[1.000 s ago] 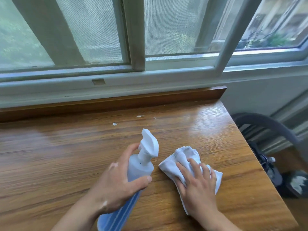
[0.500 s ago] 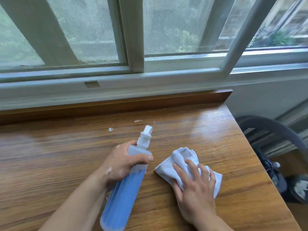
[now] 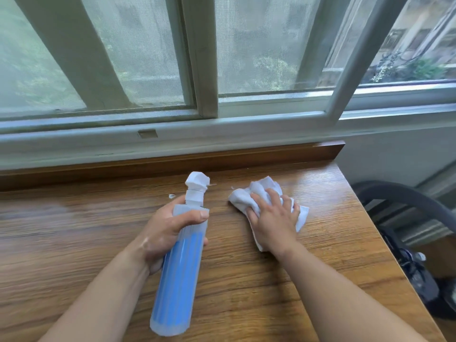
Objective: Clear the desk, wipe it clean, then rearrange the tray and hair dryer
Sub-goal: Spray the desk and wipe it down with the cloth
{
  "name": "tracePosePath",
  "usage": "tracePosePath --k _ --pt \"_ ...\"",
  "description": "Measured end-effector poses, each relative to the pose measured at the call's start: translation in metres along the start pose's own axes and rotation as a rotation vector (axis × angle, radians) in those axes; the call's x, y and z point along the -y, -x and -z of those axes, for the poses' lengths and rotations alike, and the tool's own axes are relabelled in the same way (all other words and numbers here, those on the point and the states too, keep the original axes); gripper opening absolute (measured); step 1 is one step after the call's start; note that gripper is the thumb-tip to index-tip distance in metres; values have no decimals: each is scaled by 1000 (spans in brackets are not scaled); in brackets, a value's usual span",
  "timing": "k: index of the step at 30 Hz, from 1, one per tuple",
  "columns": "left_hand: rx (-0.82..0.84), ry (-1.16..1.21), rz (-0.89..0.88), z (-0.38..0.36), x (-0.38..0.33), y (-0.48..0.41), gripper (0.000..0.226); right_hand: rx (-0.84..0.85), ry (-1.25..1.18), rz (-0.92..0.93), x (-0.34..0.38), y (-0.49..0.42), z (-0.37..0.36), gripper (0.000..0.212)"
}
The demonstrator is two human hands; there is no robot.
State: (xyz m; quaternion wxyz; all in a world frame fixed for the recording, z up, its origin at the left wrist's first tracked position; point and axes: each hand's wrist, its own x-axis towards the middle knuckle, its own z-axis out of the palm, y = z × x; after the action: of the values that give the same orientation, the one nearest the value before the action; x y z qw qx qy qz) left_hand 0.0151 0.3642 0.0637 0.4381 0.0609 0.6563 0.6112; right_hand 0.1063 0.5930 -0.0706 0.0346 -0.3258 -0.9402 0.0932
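The left hand (image 3: 167, 230) wraps the spray bottle (image 3: 182, 267) and hides its shoulder; the right hand (image 3: 274, 218) covers the middle of the cloth (image 3: 261, 191); both forearms and the desk (image 3: 74, 243) run off the lower edge; white specks (image 3: 171, 196) near the nozzle are too small to identify; dark clutter (image 3: 414, 272) beside the desk is blurred and cut by the right edge.

This looks like a room in a home: a wood-grain desk (image 3: 246, 280) stands pushed against the sill of a wide sliding window (image 3: 259, 45) fitted with insect mesh. Through the panes show trees (image 3: 274, 67) and a neighbouring building (image 3: 417, 33). A dark curved chair back (image 3: 399, 195) stands just beside the desk's right edge.
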Motion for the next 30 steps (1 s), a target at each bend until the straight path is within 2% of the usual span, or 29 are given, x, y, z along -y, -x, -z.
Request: tracePosePath --k 3,6,10,12,16,20,26,30 --pt "-20 -20 -5 16 9 16 56 -27 6 13 3 20 4 38" --pt "-37 -24 -12 30 20 28 58 -38 -16 116 4 79 5 37" --pt "-47 -34 -54 42 30 39 57 -152 -30 193 6 133 -5 46" --pt "-35 -23 -74 48 33 41 53 -149 -7 162 11 118 -7 49" --pt "-24 -12 -89 60 38 42 56 -30 36 18 48 29 -5 54" --pt "-9 -12 -96 66 40 42 58 37 96 79 102 -41 -11 51" --pt "-20 13 -83 62 41 42 58 44 103 41 130 -49 -15 45" --pt "-27 42 -68 52 36 46 59 107 44 202 111 -32 -1 41"
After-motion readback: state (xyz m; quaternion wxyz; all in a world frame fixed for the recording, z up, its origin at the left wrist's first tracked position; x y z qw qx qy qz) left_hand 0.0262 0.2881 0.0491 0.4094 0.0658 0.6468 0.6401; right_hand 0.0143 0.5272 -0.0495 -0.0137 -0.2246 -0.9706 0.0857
